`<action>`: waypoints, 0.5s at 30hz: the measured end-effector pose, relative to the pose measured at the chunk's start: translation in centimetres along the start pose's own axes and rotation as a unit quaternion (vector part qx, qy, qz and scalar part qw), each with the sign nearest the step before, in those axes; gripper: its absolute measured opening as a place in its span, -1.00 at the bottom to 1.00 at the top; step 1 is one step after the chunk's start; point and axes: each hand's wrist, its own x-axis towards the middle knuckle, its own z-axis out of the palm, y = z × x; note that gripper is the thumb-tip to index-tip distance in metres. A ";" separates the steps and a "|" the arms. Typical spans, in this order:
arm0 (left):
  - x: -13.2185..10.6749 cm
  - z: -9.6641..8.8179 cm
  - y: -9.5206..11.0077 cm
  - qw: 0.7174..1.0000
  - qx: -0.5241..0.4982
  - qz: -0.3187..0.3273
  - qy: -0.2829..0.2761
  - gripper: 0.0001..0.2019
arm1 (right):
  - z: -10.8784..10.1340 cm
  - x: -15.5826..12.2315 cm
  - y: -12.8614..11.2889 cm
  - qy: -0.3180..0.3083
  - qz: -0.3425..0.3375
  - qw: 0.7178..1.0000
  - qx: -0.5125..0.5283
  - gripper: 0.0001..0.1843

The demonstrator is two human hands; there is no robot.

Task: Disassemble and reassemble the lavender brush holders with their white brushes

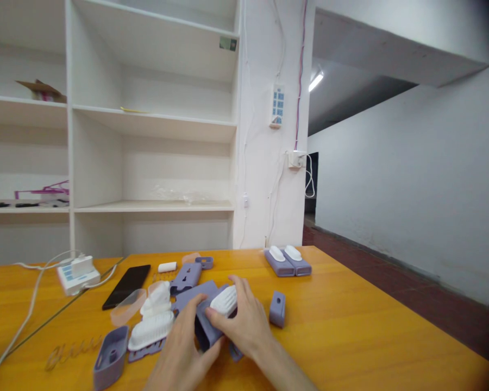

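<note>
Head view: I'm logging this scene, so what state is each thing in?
Left hand: gripping the housing
Right hand: gripping the white piece
Housing: held, tilted
White piece: on the housing
Loose shell: open side up
Far blocks: side by side, white-topped
Phone: flat, dark
Power strip: adapter plugged in
Ceiling light: lit

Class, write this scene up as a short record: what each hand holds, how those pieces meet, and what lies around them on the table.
Left hand: holds purple housing
Right hand: grips ribbed white piece
Contact: white piece against housing; whether fastened, cannot tell
Left of hands: purple tray, loose white shell, black phone
Right of hands: small purple block
Far edge: two white-topped purple units
Surface: orange-brown table
</note>
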 end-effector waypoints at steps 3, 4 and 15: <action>1.0 -1.0 -1.2 0.989 0.083 0.119 0.041 -0.41 | -0.9 0.3 0.2 0.034 -0.058 0.998 0.011 -0.29; 1.3 -1.4 -1.5 0.979 0.118 0.158 0.049 -0.41 | -1.2 0.4 0.2 0.046 -0.073 0.996 0.019 -0.36; 2.2 -2.6 -0.9 0.909 0.306 0.278 0.056 -0.44 | 0.9 -0.3 0.0 0.042 -0.051 0.990 0.125 -0.13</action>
